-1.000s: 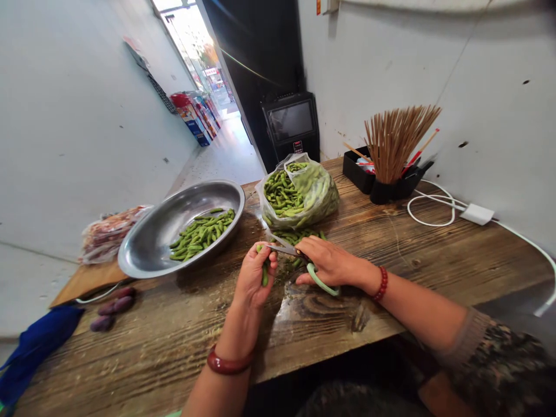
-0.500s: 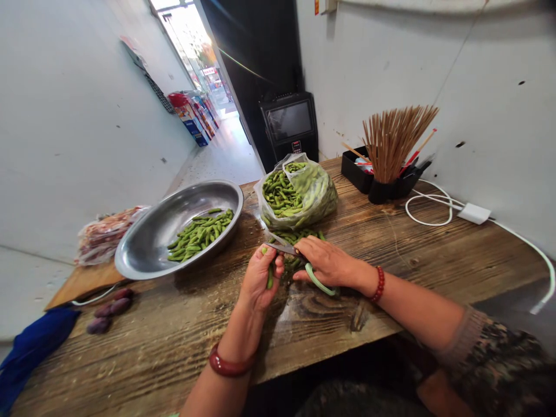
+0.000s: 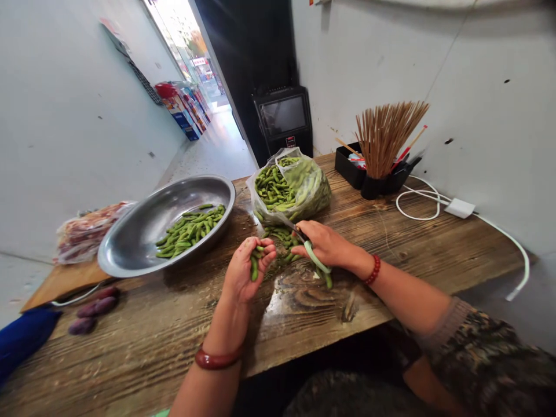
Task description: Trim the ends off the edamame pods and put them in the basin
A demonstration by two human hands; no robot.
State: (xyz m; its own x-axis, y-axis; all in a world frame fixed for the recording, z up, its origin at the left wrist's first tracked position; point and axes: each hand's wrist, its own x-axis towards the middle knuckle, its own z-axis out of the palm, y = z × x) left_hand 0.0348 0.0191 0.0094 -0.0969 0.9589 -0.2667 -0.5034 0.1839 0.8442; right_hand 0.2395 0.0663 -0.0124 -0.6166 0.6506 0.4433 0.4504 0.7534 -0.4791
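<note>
My left hand (image 3: 245, 266) is closed around a few green edamame pods (image 3: 255, 268), held above the wooden table. To its right, my right hand (image 3: 320, 244) grips scissors with pale green handles (image 3: 316, 258), their blades pointing up and left, apart from the left hand. Loose pods (image 3: 284, 238) lie on the table between the hands and a clear plastic bag (image 3: 319, 194) full of pods. Beyond my left hand stands a wide metal basin (image 3: 130, 243), tilted in view, with a heap of pods (image 3: 191, 231) in it.
A black holder (image 3: 348, 171) with a bundle of thin brown sticks (image 3: 384, 139) stands at the back right, beside a white cable (image 3: 460, 207). Left of the basin are a bagged pinkish item (image 3: 87, 231), purple tubers (image 3: 93, 310) and a blue cloth (image 3: 28, 339).
My left hand has drawn away from the scissors, down and to the left, with its pods. The scissors no longer meet the pod there. The whole view has shifted slightly.
</note>
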